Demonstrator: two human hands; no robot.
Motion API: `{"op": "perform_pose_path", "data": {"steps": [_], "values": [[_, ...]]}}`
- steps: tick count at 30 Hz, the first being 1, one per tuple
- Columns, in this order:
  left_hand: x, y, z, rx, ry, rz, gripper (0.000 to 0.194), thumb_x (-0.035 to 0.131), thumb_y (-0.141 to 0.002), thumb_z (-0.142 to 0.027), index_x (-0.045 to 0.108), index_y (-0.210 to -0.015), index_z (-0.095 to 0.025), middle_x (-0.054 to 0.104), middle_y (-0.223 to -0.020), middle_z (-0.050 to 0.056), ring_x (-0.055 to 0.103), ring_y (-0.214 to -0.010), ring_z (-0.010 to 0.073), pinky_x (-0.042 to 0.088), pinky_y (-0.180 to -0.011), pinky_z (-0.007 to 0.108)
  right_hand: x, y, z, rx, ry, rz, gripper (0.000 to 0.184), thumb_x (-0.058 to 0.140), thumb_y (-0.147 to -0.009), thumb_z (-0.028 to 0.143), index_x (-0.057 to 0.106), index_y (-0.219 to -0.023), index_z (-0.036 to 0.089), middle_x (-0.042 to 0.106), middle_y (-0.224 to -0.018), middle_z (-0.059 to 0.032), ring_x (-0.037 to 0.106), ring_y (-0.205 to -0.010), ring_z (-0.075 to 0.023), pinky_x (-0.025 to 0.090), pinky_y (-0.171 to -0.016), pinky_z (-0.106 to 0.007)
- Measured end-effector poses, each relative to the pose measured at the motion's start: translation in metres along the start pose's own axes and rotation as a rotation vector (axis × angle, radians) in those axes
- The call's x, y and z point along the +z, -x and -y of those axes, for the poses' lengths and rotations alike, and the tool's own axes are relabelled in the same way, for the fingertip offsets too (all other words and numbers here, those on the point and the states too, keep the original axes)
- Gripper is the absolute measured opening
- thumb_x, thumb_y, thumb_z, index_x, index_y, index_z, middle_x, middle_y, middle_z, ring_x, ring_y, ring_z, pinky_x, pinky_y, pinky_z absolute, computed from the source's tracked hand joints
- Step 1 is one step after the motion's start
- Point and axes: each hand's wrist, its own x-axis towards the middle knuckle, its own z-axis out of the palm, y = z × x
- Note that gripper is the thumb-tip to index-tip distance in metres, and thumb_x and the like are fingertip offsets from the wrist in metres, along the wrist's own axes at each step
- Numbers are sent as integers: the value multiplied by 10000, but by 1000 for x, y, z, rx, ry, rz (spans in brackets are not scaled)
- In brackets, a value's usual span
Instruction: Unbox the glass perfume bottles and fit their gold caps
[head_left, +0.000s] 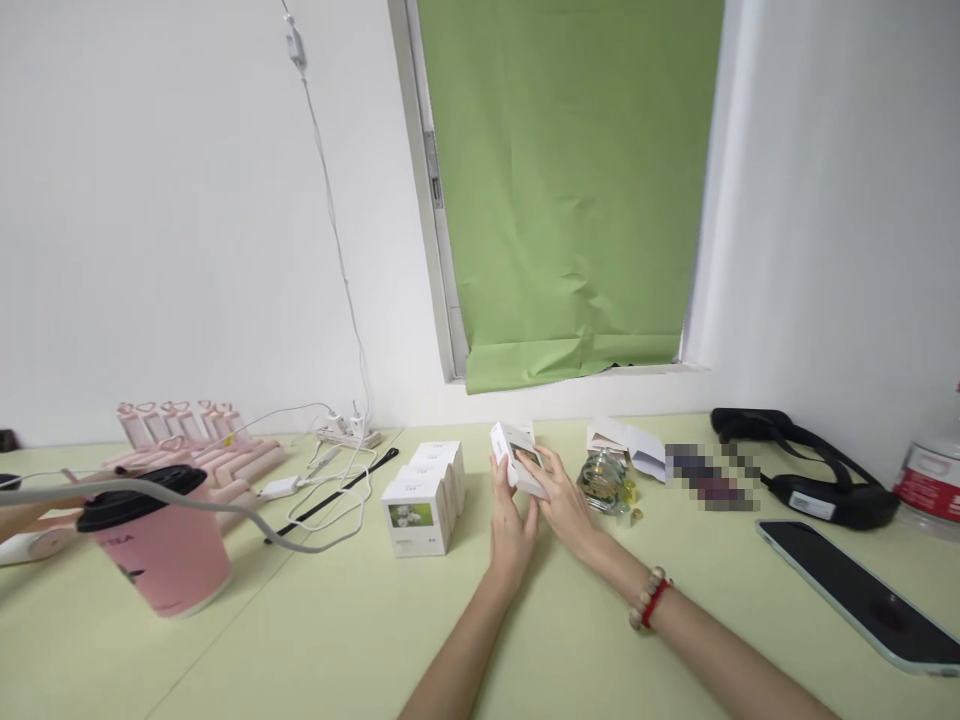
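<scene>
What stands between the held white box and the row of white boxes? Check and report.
Nothing visible stands in the gap between the held box and the row of white boxes, only tabletop; the left hand and right hand are on the held box itself.

On the table (330,640), the cup (161,545) is at the left, before the tubes (236,465). Right of these lie the cables (352,500), with the power strip (349,437) behind, near the wall (187,220). The row of boxes (420,500) comes next, running front to back. Right of the hands (510,535) (566,505) sits the jar (602,480), papers (626,445) behind it. Farther right is the headset (832,485), the phone (862,595) before it, the bottle (934,475) at the far right.
</scene>
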Motion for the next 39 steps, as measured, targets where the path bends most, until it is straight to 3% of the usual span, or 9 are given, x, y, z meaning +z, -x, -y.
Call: {"op": "perform_pose_path", "data": {"steps": [4, 8, 12, 15, 19, 23, 30, 36, 39], "values": [[-4, -3, 7, -74, 47, -14, 699, 424, -775, -132, 109, -1394, -203, 256, -1435, 108, 371, -1255, 183, 369, -1004, 339, 24, 5, -10, -75, 30, -81, 775, 326, -701, -49, 314, -1330, 402, 369, -1301, -24, 478, -1128, -205, 478, -895, -381], [-5, -10, 12, -116, 41, -20, 597, 361, -815, -171, 197, -1389, -199, 353, -1397, 69, 357, -1263, 169, 324, -1032, 332, 30, -3, -14, -83, 76, -211, 776, 283, -695, -71, 361, -1313, 394, 394, -1295, -23, 453, -1163, -215, 456, -928, -389], [-6, -16, 20, -219, 5, 28, 501, 275, -870, -245, 268, -1371, -225, 453, -1333, 41, 426, -1201, 182, 339, -1003, 353, 31, -15, -17, 39, 158, -242, 674, 307, -756, -14, 422, -1282, 391, 470, -1261, -31, 632, -791, -172, 554, -674, -295], [-6, -19, 24, -257, 5, 46, 488, 240, -890, -298, 262, -1373, -228, 459, -1329, 40, 461, -1150, 191, 347, -977, 358, 35, -21, -18, 95, 207, -223, 607, 328, -783, 23, 463, -1257, 378, 510, -1223, -31, 617, -606, -126, 539, -546, -255], [-3, -24, 28, -343, 53, -38, 522, 265, -895, -409, 244, -1379, -214, 428, -1354, 51, 406, -1212, 185, 285, -1024, 335, 43, -25, -17, 37, 199, -187, 561, 340, -809, 60, 414, -1304, 313, 440, -1301, -52, 615, -880, -191, 545, -672, -286], [4, -33, 36, -384, 105, -95, 543, 278, -887, -444, 238, -1381, -222, 392, -1379, 49, 366, -1254, 176, 258, -1046, 322, 50, -27, -19, -26, 110, -198, 623, 336, -797, 59, 249, -1388, 233, 287, -1418, -63, 463, -1150, -209, 449, -910, -336], [9, -39, 51, -416, 87, -101, 455, 328, -868, -342, 405, -1299, -214, 471, -1314, 66, 433, -1190, 192, 308, -1014, 339, 53, -29, -29, 6, 72, -125, 726, 381, -716, 40, 218, -1398, 230, 196, -1462, -54, 381, -1214, -226, 364, -965, -386], [10, -35, 43, -260, -109, -160, 448, 414, -788, -230, 432, -1232, -173, 549, -1134, 96, 500, -1031, 207, 387, -913, 379, 54, -31, -29, 32, 43, -141, 737, 399, -724, 57, 189, -1405, 244, 144, -1476, -54, 354, -1232, -236, 348, -966, -394], [11, -33, 35, -159, -217, -141, 469, 419, -775, -212, 400, -1240, -152, 524, -1157, 112, 483, -1053, 221, 376, -914, 397, 56, -30, -29, 58, 8, -131, 708, 405, -762, 97, 167, -1408, 262, 147, -1476, -52, 350, -1236, -243, 333, -979, -415]]}}
